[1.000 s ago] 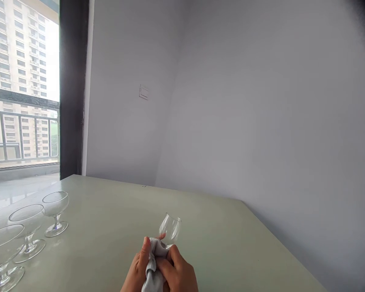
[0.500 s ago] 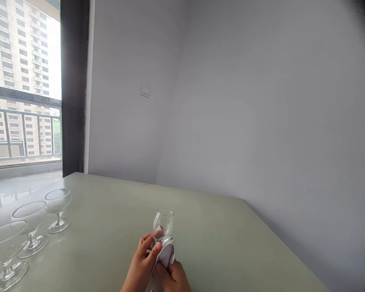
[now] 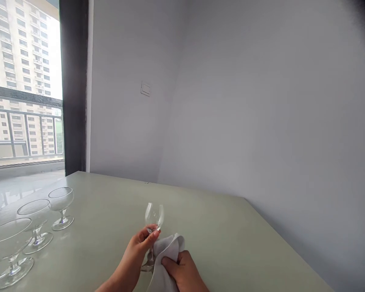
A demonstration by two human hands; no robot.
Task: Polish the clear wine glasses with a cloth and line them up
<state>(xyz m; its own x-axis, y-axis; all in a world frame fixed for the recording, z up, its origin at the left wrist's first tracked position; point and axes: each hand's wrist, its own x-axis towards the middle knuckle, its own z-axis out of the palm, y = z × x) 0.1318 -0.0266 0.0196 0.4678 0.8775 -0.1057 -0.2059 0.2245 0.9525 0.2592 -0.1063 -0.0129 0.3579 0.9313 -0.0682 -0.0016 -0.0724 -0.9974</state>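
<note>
My left hand (image 3: 139, 247) is closed around a small clear stemmed glass (image 3: 154, 214), gripping it just below the bowl. The glass stands roughly upright, its rim up and its foot low beside the cloth. A white cloth (image 3: 167, 263) is pinched in my right hand (image 3: 184, 269), thumb on top. The cloth hangs down and lies against the right side of the stem; part of the stem and foot is hidden behind it.
Three clear goblets (image 3: 38, 221) stand upright in a row along the left side of the pale green table (image 3: 231, 235). Grey walls (image 3: 246, 101) border the table at the back and right. A window with a railing (image 3: 24, 129) is at the left.
My right hand has drawn the cloth right and away from the bowl, showing more of the stem. My left hand has shifted slightly left with the glass. The view has moved a little.
</note>
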